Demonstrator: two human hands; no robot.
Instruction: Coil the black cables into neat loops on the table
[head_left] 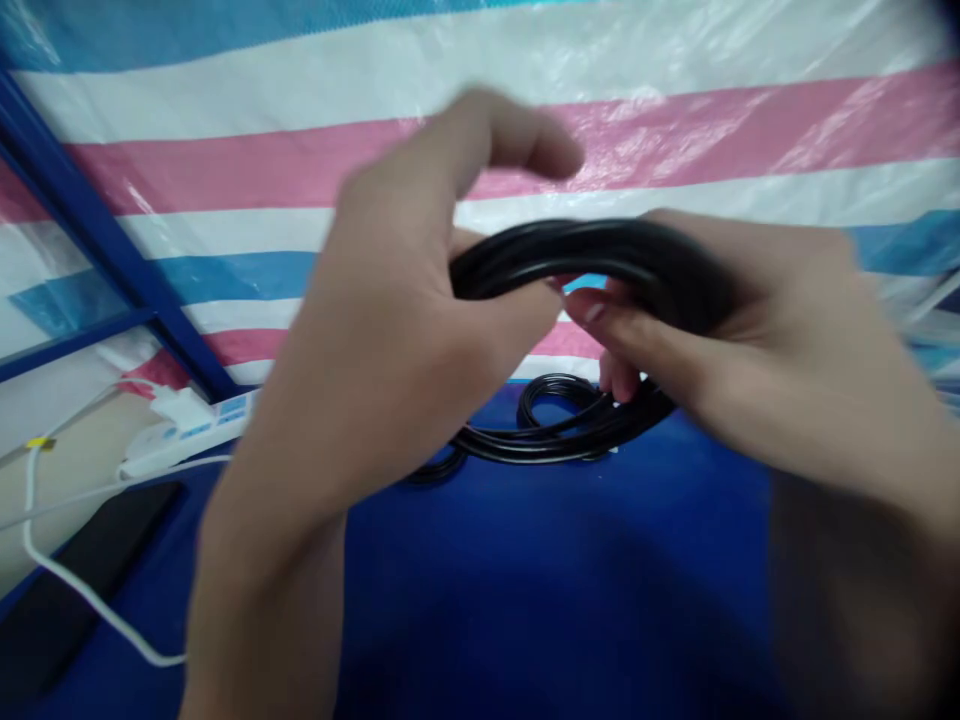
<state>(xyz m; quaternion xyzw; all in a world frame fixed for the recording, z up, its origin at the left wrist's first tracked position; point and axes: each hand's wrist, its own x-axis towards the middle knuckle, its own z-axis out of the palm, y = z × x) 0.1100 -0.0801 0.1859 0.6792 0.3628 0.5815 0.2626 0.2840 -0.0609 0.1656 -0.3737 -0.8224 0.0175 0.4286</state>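
Note:
Between my two hands, above the table, I hold a thick coil of black cable (592, 245). My left hand (405, 300) grips the coil's left side, its thumb across the strands and its index finger raised and curled in the air. On the right side, my right hand (757, 330) is wrapped round the bundle, with the thumb pointing in toward my left thumb. Both hands are slightly blurred. Behind and below them, a smaller coil of black cable (551, 385) lies on the blue table (562, 570), partly hidden by the held coil.
At the left, a white power strip (195, 432) with a plug stands by a blue metal frame (161, 310). A white cord (90, 597) crosses a flat black object (97, 570). Striped plastic sheeting (247, 170) hangs behind the table.

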